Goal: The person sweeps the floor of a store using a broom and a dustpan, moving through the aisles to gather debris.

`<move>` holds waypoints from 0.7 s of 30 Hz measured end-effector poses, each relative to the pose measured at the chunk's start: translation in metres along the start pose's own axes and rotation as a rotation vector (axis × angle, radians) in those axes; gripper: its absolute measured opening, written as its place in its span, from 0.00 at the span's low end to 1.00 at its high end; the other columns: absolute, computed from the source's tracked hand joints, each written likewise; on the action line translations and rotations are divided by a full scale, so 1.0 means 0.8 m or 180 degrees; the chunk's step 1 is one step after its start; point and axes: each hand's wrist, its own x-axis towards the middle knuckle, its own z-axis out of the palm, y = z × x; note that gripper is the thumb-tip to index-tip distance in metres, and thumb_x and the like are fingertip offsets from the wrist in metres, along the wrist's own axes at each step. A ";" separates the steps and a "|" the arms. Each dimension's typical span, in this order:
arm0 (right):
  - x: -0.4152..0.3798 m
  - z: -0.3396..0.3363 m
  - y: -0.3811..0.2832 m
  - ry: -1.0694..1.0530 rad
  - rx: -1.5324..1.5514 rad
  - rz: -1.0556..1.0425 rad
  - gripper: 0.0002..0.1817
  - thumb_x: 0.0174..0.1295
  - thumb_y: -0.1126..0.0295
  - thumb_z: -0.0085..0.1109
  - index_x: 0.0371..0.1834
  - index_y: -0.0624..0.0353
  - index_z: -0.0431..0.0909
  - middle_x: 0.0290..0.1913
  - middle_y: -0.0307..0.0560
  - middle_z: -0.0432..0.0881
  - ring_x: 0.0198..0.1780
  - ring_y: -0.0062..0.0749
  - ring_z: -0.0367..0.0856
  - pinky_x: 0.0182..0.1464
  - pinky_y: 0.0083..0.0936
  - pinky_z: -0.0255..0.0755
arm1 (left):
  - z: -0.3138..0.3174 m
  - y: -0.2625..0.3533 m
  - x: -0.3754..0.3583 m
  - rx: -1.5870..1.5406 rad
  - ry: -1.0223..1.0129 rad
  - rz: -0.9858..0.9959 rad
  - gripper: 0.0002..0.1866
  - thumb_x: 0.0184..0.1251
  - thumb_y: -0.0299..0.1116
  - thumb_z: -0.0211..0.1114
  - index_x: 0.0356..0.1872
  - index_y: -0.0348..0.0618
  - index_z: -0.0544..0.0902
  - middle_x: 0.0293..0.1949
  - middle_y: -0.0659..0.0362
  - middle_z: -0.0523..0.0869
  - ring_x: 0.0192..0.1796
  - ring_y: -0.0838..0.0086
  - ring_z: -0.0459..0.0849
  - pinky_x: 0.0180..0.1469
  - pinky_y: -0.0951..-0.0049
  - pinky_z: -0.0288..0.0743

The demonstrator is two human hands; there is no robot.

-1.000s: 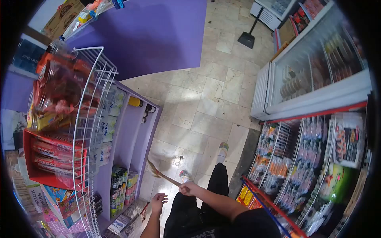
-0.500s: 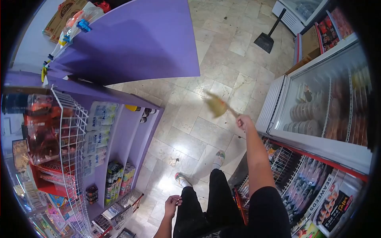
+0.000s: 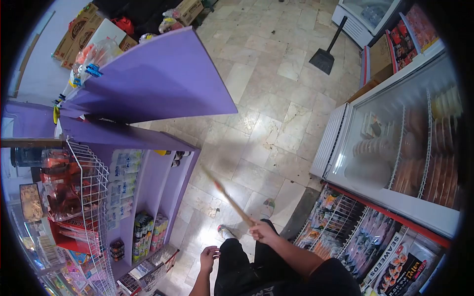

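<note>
My right hand (image 3: 263, 231) is wrapped round the handle of a short broom (image 3: 228, 200), low in front of my legs. The broom slants up and to the left over the tiled floor, and its far end is blurred by motion. Beside my left thigh hangs my left hand (image 3: 209, 257), its fingers loosely bent and a little apart, with nothing visible in them. Farther off on the floor, a black dustpan (image 3: 323, 60) rests with its handle upward, apart from both hands.
On the left stand a purple shelf unit (image 3: 163, 143) with a raised purple panel (image 3: 168, 74) and a white wire rack (image 3: 89, 187) of goods. To the right are a glass-fronted freezer (image 3: 375, 153) and racks of packets (image 3: 340, 217). Pale tiles (image 3: 261, 128) run between them.
My right hand has swung down and left toward my legs with the broom, whose far end has moved left toward the purple shelf. My view has shifted slightly; my left hand stays by the thigh.
</note>
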 end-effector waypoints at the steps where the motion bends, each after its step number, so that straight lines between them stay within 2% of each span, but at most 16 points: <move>1: 0.024 -0.014 0.009 -0.0102 0.0098 0.0216 0.40 0.47 0.83 0.47 0.67 0.49 0.47 0.18 0.37 0.64 0.13 0.19 0.57 0.14 0.15 0.53 | 0.005 0.005 0.002 0.0009 -0.0026 0.0018 0.10 0.60 0.23 0.48 0.42 0.34 0.72 0.37 0.51 0.80 0.35 0.69 0.80 0.37 0.72 0.76; 2: 0.046 -0.028 0.012 0.0084 -0.0102 0.0234 0.30 0.48 0.82 0.47 0.59 0.55 0.60 0.17 0.38 0.63 0.12 0.18 0.56 0.14 0.15 0.52 | 0.011 0.013 0.005 0.0111 -0.0013 0.0027 0.10 0.60 0.24 0.47 0.42 0.34 0.72 0.37 0.51 0.80 0.35 0.68 0.80 0.37 0.72 0.76; 5: 0.143 -0.140 -0.007 0.0760 -0.0117 0.0673 0.13 0.49 0.80 0.47 0.40 0.59 0.67 0.15 0.37 0.60 0.12 0.17 0.55 0.13 0.14 0.49 | 0.028 0.042 0.013 0.0103 -0.0064 0.0206 0.10 0.60 0.24 0.48 0.42 0.34 0.72 0.36 0.52 0.80 0.35 0.68 0.80 0.37 0.72 0.76; 6: 0.166 -0.190 -0.031 0.0390 0.0639 0.0643 0.06 0.49 0.79 0.47 0.22 0.56 0.62 0.13 0.35 0.57 0.12 0.17 0.54 0.12 0.14 0.47 | 0.031 0.051 0.016 0.0083 -0.0107 0.0312 0.10 0.60 0.24 0.48 0.42 0.34 0.72 0.36 0.52 0.80 0.35 0.68 0.80 0.37 0.72 0.76; 8: 0.135 -0.225 -0.126 0.0869 0.0730 0.0215 0.11 0.51 0.77 0.45 0.13 0.55 0.61 0.12 0.35 0.57 0.11 0.18 0.53 0.12 0.14 0.46 | 0.040 0.072 0.021 0.0056 -0.0190 0.0467 0.10 0.60 0.24 0.48 0.41 0.34 0.72 0.36 0.52 0.80 0.35 0.68 0.80 0.37 0.72 0.76; 10: 0.179 -0.343 -0.217 0.1573 0.0239 0.0086 0.09 0.50 0.76 0.47 0.14 0.56 0.63 0.12 0.37 0.60 0.10 0.19 0.54 0.10 0.16 0.48 | 0.048 0.086 0.028 0.0080 -0.0242 0.0490 0.09 0.60 0.24 0.48 0.41 0.34 0.72 0.36 0.52 0.80 0.35 0.69 0.80 0.37 0.72 0.76; 11: 0.068 -0.206 -0.273 0.1662 0.0223 -0.0403 0.09 0.48 0.77 0.47 0.13 0.56 0.63 0.11 0.37 0.60 0.10 0.20 0.56 0.10 0.17 0.49 | 0.053 0.093 0.034 0.0094 -0.0273 0.0504 0.09 0.60 0.24 0.48 0.41 0.34 0.72 0.36 0.52 0.80 0.35 0.69 0.80 0.37 0.72 0.76; 13: 0.077 -0.210 -0.344 0.1807 -0.0250 -0.0841 0.09 0.47 0.79 0.46 0.13 0.56 0.62 0.10 0.38 0.60 0.09 0.22 0.56 0.10 0.18 0.50 | 0.064 0.108 0.047 0.0089 -0.0361 0.0466 0.09 0.60 0.23 0.48 0.40 0.34 0.72 0.36 0.52 0.80 0.35 0.69 0.80 0.37 0.72 0.76; 15: 0.084 -0.183 -0.403 0.2222 -0.1083 -0.1106 0.09 0.47 0.79 0.45 0.13 0.57 0.61 0.09 0.39 0.61 0.07 0.23 0.57 0.09 0.20 0.50 | 0.073 0.123 0.065 0.0133 -0.0468 0.0483 0.09 0.60 0.23 0.48 0.40 0.34 0.72 0.36 0.52 0.80 0.35 0.69 0.80 0.37 0.73 0.76; 18: 0.095 -0.127 -0.454 0.2653 -0.1247 -0.1810 0.03 0.46 0.79 0.45 0.22 0.63 0.71 0.10 0.43 0.65 0.08 0.26 0.62 0.09 0.25 0.56 | 0.082 0.153 0.105 0.0271 -0.0695 0.0533 0.09 0.61 0.24 0.48 0.40 0.34 0.73 0.36 0.52 0.80 0.36 0.69 0.80 0.38 0.73 0.75; 20: 0.103 -0.099 -0.458 0.3042 -0.1703 -0.2306 0.09 0.47 0.78 0.45 0.29 0.64 0.75 0.11 0.45 0.68 0.09 0.29 0.66 0.09 0.27 0.60 | 0.085 0.179 0.130 0.0445 -0.0844 0.0552 0.09 0.65 0.25 0.46 0.41 0.35 0.73 0.37 0.52 0.80 0.35 0.71 0.80 0.38 0.75 0.75; 21: 0.102 -0.088 -0.463 0.3050 -0.1792 -0.2372 0.10 0.47 0.78 0.45 0.32 0.63 0.75 0.12 0.45 0.69 0.09 0.29 0.67 0.10 0.28 0.62 | 0.091 0.198 0.149 0.0525 -0.0885 0.0615 0.09 0.63 0.24 0.46 0.41 0.35 0.73 0.37 0.53 0.80 0.35 0.71 0.80 0.38 0.74 0.75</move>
